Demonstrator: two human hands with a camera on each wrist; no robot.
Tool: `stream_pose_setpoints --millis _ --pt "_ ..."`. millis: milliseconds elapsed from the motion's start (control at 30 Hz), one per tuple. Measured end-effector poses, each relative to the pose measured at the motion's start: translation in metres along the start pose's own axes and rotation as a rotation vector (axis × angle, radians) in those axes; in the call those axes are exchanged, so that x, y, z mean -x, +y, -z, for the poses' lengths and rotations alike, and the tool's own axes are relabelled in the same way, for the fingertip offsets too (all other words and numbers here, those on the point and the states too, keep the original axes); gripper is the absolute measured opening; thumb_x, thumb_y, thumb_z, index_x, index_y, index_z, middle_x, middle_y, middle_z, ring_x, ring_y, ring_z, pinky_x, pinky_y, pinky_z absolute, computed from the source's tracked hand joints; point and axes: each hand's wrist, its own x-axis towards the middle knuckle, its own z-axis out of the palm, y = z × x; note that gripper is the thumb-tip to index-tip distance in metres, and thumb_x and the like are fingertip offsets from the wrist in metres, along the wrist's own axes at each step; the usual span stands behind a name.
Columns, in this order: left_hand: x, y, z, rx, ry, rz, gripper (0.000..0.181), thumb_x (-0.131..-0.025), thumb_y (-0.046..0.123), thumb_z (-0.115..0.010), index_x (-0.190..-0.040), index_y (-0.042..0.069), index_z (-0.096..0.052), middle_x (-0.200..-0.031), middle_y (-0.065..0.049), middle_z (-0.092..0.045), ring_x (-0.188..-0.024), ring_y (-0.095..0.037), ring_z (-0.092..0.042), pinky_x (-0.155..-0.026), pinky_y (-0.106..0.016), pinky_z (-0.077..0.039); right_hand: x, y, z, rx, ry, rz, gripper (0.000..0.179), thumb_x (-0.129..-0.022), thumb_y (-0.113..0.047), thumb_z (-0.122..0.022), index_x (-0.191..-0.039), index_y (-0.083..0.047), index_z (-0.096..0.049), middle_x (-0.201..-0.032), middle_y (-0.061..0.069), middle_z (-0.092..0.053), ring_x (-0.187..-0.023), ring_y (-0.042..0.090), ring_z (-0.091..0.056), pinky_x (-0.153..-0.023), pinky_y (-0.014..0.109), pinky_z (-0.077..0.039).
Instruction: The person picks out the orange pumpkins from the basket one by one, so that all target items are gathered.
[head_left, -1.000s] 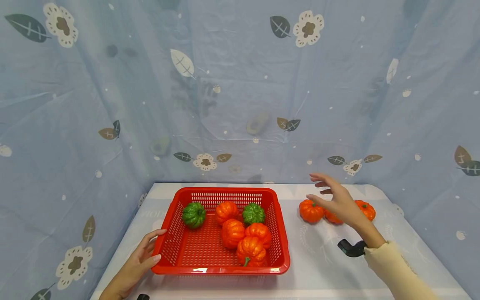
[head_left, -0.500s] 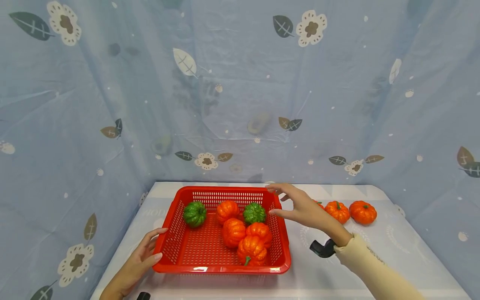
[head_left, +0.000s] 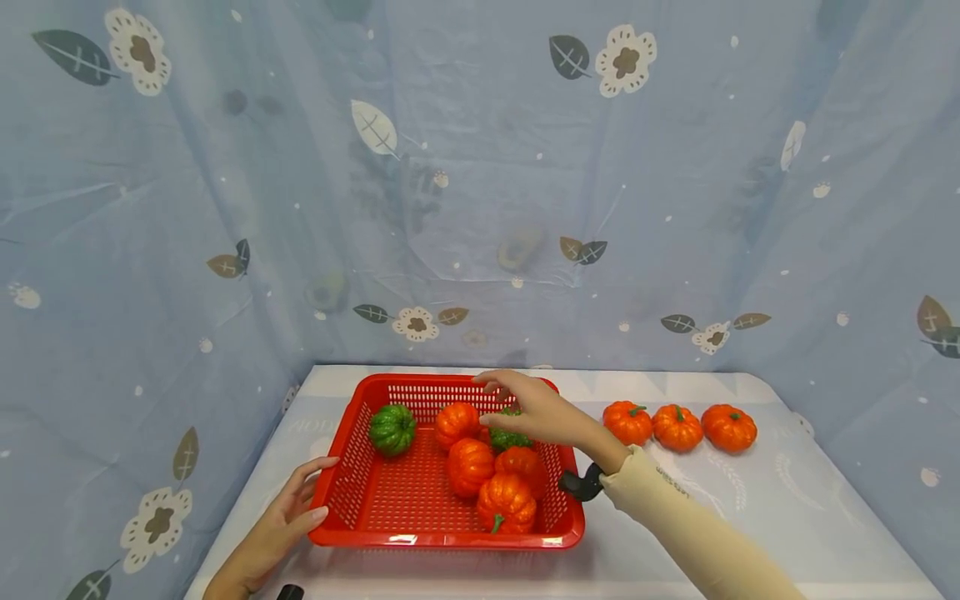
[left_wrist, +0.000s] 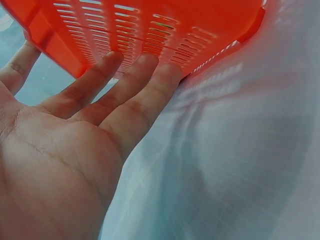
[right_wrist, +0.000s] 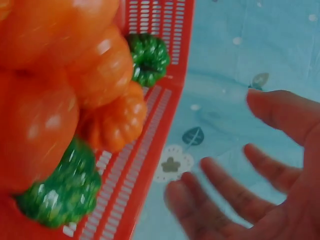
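Note:
My left hand (head_left: 281, 517) is at the left end of a red perforated plastic basket (head_left: 341, 492). In the left wrist view, its extended fingers (left_wrist: 135, 107) touch the outer wall of the basket. Above the basket's right part hovers my right hand (head_left: 543, 410), holding nothing, with its fingers spread. Beneath it a green pumpkin (head_left: 510, 439) is partly hidden. Several orange pumpkins (head_left: 471, 468) lie bunched in the basket's right half, one with its stem toward the front (head_left: 506, 504). Another green pumpkin (head_left: 392, 430) sits at the back left inside.
Three orange pumpkins, left (head_left: 627, 423), middle (head_left: 677, 428) and right (head_left: 729, 428), stand in a row on the white table (head_left: 750, 517) right of the basket. A blue patterned curtain (head_left: 480, 208) surrounds the table's back and sides.
My right hand has moved left from above the row of orange pumpkins to over the basket, uncovering the row. My left hand stays at the basket's left side.

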Motion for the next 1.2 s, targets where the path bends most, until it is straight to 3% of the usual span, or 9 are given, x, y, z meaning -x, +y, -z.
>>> stream_pose_setpoints --millis 233,500,833,933,1033,1133,1200 --pt "-0.001 -0.001 0.0 -0.004 -0.003 -0.001 0.064 -0.102 0.009 -0.058 -0.157 0.016 -0.025 -0.155 -0.032 -0.028 -0.12 -0.018 -0.059 -0.088 -0.04 -0.059 -0.021 -0.003 -0.016 -0.026 -0.078 -0.087 0.062 -0.097 -0.039 -0.072 -0.147 -0.01 -0.051 -0.136 0.013 -0.061 -0.122 0.031 -0.06 -0.1 0.048 -0.051" --pt "-0.001 -0.002 0.0 -0.01 0.008 0.008 0.063 -0.102 0.009 -0.059 -0.156 0.016 -0.026 -0.155 -0.031 -0.03 -0.122 -0.026 -0.057 -0.088 -0.041 -0.059 -0.043 0.008 -0.032 -0.025 -0.126 -0.205 0.059 -0.098 -0.036 -0.071 -0.146 -0.009 -0.052 -0.135 0.016 -0.06 -0.116 0.032 -0.06 -0.096 0.045 -0.052" --pt "-0.001 -0.001 -0.001 -0.011 0.029 0.03 0.065 -0.101 0.011 -0.061 -0.155 0.017 -0.027 -0.156 -0.03 -0.031 -0.122 -0.028 -0.056 -0.088 -0.041 -0.059 -0.067 0.016 -0.055 0.121 -0.155 -0.248 0.06 -0.097 -0.038 -0.07 -0.144 -0.004 -0.056 -0.141 0.013 -0.06 -0.128 0.028 -0.056 -0.107 0.044 -0.046" --pt "0.0 0.0 -0.002 -0.012 0.034 0.031 0.065 -0.1 0.011 -0.061 -0.155 0.016 -0.028 -0.156 -0.03 -0.031 -0.124 -0.029 -0.055 -0.088 -0.041 -0.059 -0.073 0.016 -0.057 0.139 -0.174 -0.224 0.047 -0.099 -0.037 -0.069 -0.131 -0.003 -0.067 -0.112 0.013 -0.071 -0.102 0.025 -0.064 -0.094 0.039 -0.052" --pt "0.001 0.0 -0.003 -0.01 0.03 0.025 0.064 -0.1 0.011 -0.061 -0.155 0.016 -0.028 -0.156 -0.03 -0.031 -0.124 -0.028 -0.055 -0.088 -0.041 -0.059 -0.076 0.017 -0.059 0.131 -0.195 -0.22 0.033 -0.098 -0.037 -0.07 -0.115 -0.009 -0.073 -0.089 0.003 -0.067 -0.079 0.017 -0.057 -0.076 0.032 -0.05" --pt "0.001 0.001 -0.002 0.001 0.016 0.013 0.064 -0.101 0.01 -0.06 -0.156 0.016 -0.027 -0.155 -0.03 -0.029 -0.123 -0.027 -0.056 -0.088 -0.042 -0.059 -0.076 0.018 -0.062 0.108 -0.199 -0.253 0.026 -0.095 -0.041 -0.073 -0.109 -0.019 -0.07 -0.089 -0.007 -0.063 -0.076 0.011 -0.053 -0.069 0.028 -0.046" --pt "0.0 0.001 -0.001 0.005 0.011 0.009 0.064 -0.101 0.009 -0.06 -0.156 0.016 -0.027 -0.155 -0.03 -0.029 -0.123 -0.026 -0.057 -0.088 -0.042 -0.059 -0.075 0.018 -0.063 0.078 -0.203 -0.281 0.027 -0.093 -0.044 -0.075 -0.106 -0.022 -0.065 -0.088 -0.004 -0.061 -0.075 0.014 -0.051 -0.066 0.029 -0.043"
